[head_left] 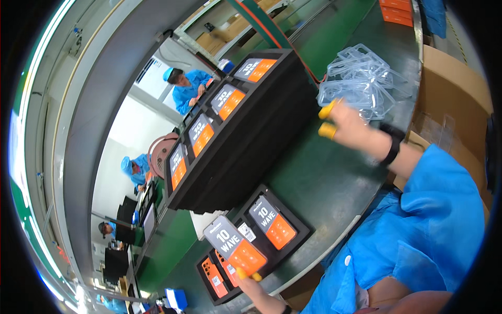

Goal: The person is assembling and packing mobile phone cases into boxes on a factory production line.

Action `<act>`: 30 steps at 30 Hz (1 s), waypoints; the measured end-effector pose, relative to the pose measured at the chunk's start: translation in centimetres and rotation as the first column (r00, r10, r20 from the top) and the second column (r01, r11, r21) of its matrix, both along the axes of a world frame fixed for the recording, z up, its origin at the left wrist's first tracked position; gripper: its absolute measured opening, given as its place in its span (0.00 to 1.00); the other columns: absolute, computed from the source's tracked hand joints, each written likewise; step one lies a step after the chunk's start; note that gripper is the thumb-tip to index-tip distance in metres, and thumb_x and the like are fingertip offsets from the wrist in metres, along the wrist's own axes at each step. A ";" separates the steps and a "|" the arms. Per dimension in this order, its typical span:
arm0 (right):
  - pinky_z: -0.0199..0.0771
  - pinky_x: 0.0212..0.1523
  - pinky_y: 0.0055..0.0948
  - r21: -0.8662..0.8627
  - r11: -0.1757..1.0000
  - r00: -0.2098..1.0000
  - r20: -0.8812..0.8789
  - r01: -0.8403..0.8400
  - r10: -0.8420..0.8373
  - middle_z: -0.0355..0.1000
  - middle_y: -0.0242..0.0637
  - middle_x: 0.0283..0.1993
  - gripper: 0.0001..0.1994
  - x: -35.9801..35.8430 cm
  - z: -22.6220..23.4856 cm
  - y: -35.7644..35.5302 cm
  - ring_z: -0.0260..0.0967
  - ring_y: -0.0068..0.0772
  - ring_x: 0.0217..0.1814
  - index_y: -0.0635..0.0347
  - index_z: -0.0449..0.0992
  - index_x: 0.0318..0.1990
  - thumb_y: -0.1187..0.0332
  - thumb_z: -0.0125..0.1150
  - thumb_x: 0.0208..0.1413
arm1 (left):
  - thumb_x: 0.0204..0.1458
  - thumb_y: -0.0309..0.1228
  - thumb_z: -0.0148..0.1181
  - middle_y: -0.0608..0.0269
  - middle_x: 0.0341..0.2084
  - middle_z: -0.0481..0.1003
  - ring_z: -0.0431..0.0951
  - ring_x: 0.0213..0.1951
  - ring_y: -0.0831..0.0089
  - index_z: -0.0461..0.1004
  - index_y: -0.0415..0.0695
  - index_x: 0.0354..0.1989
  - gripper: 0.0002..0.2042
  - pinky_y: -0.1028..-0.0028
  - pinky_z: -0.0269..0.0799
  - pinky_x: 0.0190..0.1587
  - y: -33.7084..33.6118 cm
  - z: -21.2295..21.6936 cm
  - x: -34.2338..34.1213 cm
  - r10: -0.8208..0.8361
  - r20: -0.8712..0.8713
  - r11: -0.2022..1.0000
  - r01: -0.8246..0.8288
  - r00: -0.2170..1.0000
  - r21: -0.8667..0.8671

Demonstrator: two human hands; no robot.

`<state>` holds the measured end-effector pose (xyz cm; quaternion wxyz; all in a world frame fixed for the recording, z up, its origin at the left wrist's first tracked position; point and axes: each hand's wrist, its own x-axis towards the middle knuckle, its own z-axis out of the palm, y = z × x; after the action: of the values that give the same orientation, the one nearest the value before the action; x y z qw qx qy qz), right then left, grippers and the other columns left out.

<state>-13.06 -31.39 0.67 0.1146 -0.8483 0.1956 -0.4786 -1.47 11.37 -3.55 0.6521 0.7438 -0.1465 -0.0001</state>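
Observation:
My left hand (252,283), with yellow finger cots, grips the lower end of a smartphone (234,245) covered by a grey and orange printed film. The phone is held over a black foam tray (299,224). In that tray lie another film-covered phone (272,222) and orange phones (213,278), backs up with small white labels. My right hand (351,125), slightly blurred, is raised over the green table with its yellow-capped thumb and finger apart and nothing visible between them. Beside it sits a loose pile of clear plastic trays (361,78).
A tall stack of black foam trays (251,141) stands beyond my hands, its top tray holding several film-covered phones. Orange boxes (396,13) are at the table's far right. An open cardboard box (455,78) adjoins the right edge. People in blue work across the line.

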 end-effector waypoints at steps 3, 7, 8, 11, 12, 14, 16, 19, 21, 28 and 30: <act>0.65 0.38 0.35 -0.142 0.965 0.964 -0.122 0.219 -0.236 0.63 0.40 0.34 0.15 -0.9 -1.9 -6.7 0.60 0.43 0.41 0.57 0.71 0.33 0.66 0.62 0.33 | 0.52 0.39 0.44 0.65 0.25 0.70 0.68 0.22 0.77 0.67 0.37 0.36 0.15 0.78 0.62 0.25 3.4 -1.0 3.3 -0.070 -0.325 0.988 0.111 0.943 0.107; 0.66 0.35 0.34 -0.126 0.966 0.916 -0.309 0.228 -0.256 0.63 0.36 0.31 0.09 -3.0 -2.0 -9.9 0.63 0.40 0.37 0.56 0.70 0.25 0.66 0.61 0.34 | 0.51 0.40 0.45 0.58 0.25 0.71 0.71 0.25 0.71 0.66 0.35 0.36 0.17 0.75 0.63 0.28 -0.2 2.9 4.2 -0.035 -0.313 0.678 0.253 0.949 0.690; 0.66 0.34 0.35 -0.078 0.960 0.912 -0.302 0.268 -0.279 0.64 0.37 0.31 0.09 -3.2 -2.0 -10.6 0.63 0.41 0.36 0.57 0.69 0.25 0.67 0.61 0.35 | 0.50 0.41 0.45 0.54 0.26 0.72 0.71 0.26 0.66 0.66 0.35 0.36 0.17 0.73 0.64 0.29 -0.8 3.7 3.8 0.030 -0.318 0.430 0.275 0.948 0.860; 0.66 0.33 0.37 -0.030 0.947 0.885 -0.346 0.321 -0.311 0.65 0.39 0.30 0.10 -3.1 -0.8 -11.1 0.64 0.43 0.35 0.58 0.68 0.25 0.66 0.61 0.35 | 0.48 0.40 0.46 0.49 0.22 0.72 0.72 0.24 0.54 0.66 0.36 0.33 0.17 0.60 0.66 0.29 -1.1 3.2 2.5 0.065 0.308 0.049 -0.311 0.949 0.949; 0.66 0.32 0.38 -0.051 0.941 0.857 -0.397 0.336 -0.328 0.66 0.39 0.30 0.11 -3.0 -0.4 -11.4 0.65 0.44 0.34 0.58 0.68 0.25 0.65 0.62 0.36 | 0.48 0.40 0.46 0.49 0.22 0.72 0.72 0.24 0.54 0.66 0.36 0.33 0.17 0.60 0.66 0.29 -0.7 3.4 2.6 0.072 0.314 0.040 -0.318 0.947 0.947; 0.65 0.32 0.38 -0.007 0.927 0.869 -0.346 0.375 -0.354 0.66 0.40 0.29 0.12 -2.7 -0.1 -12.1 0.65 0.44 0.34 0.59 0.67 0.26 0.64 0.62 0.36 | 0.44 0.41 0.50 0.46 0.28 0.70 0.70 0.32 0.53 0.66 0.36 0.34 0.18 0.61 0.65 0.35 0.7 3.1 2.6 0.138 0.414 0.106 -0.429 0.900 0.897; 0.64 0.31 0.37 0.089 0.910 0.864 -0.363 0.404 -0.348 0.66 0.40 0.28 0.14 -3.9 1.3 -12.0 0.65 0.44 0.32 0.61 0.65 0.26 0.62 0.61 0.37 | 0.42 0.43 0.52 0.43 0.34 0.67 0.67 0.40 0.53 0.66 0.37 0.35 0.20 0.63 0.63 0.41 2.8 2.0 3.2 0.255 0.355 0.101 -0.390 0.899 0.915; 0.62 0.29 0.36 0.098 0.908 0.900 -0.211 0.407 -0.380 0.65 0.40 0.27 0.14 -5.8 2.4 -11.8 0.64 0.43 0.31 0.61 0.64 0.25 0.62 0.61 0.38 | 0.46 0.46 0.47 0.45 0.33 0.69 0.67 0.41 0.53 0.68 0.38 0.36 0.21 0.62 0.62 0.42 4.7 -1.0 4.2 0.188 0.330 0.004 -0.337 0.925 0.941; 0.61 0.28 0.35 0.104 0.931 0.933 -0.122 0.351 -0.338 0.63 0.40 0.24 0.14 -5.9 2.9 -10.0 0.63 0.43 0.29 0.61 0.64 0.24 0.62 0.61 0.37 | 0.46 0.47 0.47 0.44 0.33 0.69 0.67 0.40 0.51 0.67 0.37 0.36 0.22 0.61 0.62 0.42 4.3 -0.6 3.9 0.207 0.248 0.027 -0.259 0.946 0.965; 0.64 0.27 0.34 0.206 0.812 0.476 -0.721 -0.546 0.504 0.66 0.40 0.24 0.17 -5.4 -2.2 1.8 0.65 0.42 0.28 0.61 0.69 0.20 0.57 0.64 0.27 | 0.44 0.40 0.53 0.42 0.35 0.68 0.67 0.42 0.54 0.65 0.31 0.37 0.21 0.65 0.62 0.43 5.8 -0.5 5.3 0.443 0.189 0.373 -0.371 0.877 0.850; 0.66 0.29 0.33 0.439 0.722 0.335 -0.674 -0.535 0.659 0.67 0.41 0.24 0.20 -5.9 -1.9 3.1 0.66 0.42 0.30 0.61 0.71 0.23 0.54 0.65 0.27 | 0.45 0.36 0.53 0.52 0.35 0.70 0.69 0.41 0.65 0.65 0.34 0.41 0.19 0.71 0.63 0.41 8.8 -1.1 7.8 0.303 -0.044 0.669 -0.180 0.952 0.721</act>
<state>-18.96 -28.25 -1.24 0.2405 -0.9673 -0.0675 0.0439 6.31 20.14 -4.65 0.3190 0.9471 0.0177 -0.0295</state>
